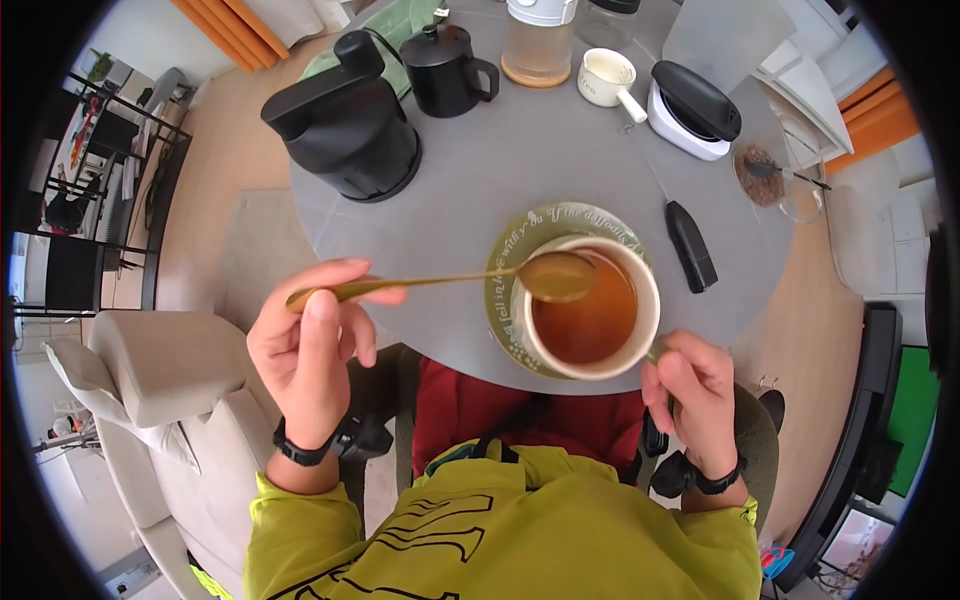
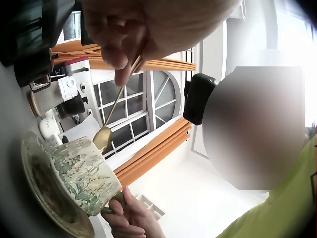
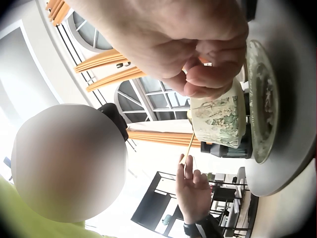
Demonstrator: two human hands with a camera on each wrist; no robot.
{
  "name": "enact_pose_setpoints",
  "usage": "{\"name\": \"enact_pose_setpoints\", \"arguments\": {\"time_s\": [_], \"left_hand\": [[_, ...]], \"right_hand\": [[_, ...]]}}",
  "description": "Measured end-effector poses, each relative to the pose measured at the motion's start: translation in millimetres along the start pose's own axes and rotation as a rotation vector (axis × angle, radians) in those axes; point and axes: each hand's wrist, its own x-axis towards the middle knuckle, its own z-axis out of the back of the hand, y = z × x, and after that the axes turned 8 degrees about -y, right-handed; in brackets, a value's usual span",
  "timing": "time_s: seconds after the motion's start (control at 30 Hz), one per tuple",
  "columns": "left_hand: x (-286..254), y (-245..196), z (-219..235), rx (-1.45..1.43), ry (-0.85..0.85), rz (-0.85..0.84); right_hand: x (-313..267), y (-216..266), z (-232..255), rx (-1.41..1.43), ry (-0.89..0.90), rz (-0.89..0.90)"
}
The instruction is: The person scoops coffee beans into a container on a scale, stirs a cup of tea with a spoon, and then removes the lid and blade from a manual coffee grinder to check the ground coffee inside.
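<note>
My left hand pinches the handle of a gold spoon between thumb and fingers. The spoon's bowl overlaps the rim of a teacup in the head view, over the reddish-brown tea. With its thumb and fingers my right hand grips the cup's green handle at the right side. Green and cream floral print covers the outside of the cup. Close under it lies a green saucer with white lettering on its border, partly hidden by the cup.
On the grey round table stand a black kettle-like appliance, a black lidded pot, a cream cup and a black-and-white lidded box. A black handheld tool lies right of the saucer, before a glass of brown granules.
</note>
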Motion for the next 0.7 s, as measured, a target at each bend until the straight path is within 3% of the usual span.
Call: {"name": "enact_pose_setpoints", "arguments": {"time_s": [0.17, 0.23, 0.4, 0.5, 0.7], "left_hand": [[0, -4, 7, -0.121, 0.006, 0.015], [1, -7, 8, -0.147, -0.132, -0.032], [6, -6, 19, -0.284, -0.199, -0.053], [6, -7, 20, -0.286, -0.194, -0.057], [5, -14, 16, -0.214, -0.201, -0.002]], "right_hand": [[-7, 8, 0, -0.005, 0.029, 0.071], [-9, 13, 0, -0.047, 0.08, 0.162], [-14, 18, 1, -0.108, 0.072, 0.228], [-11, 19, 0, -0.104, 0.116, 0.348], [-14, 17, -6, -0.054, 0.057, 0.363]]}}
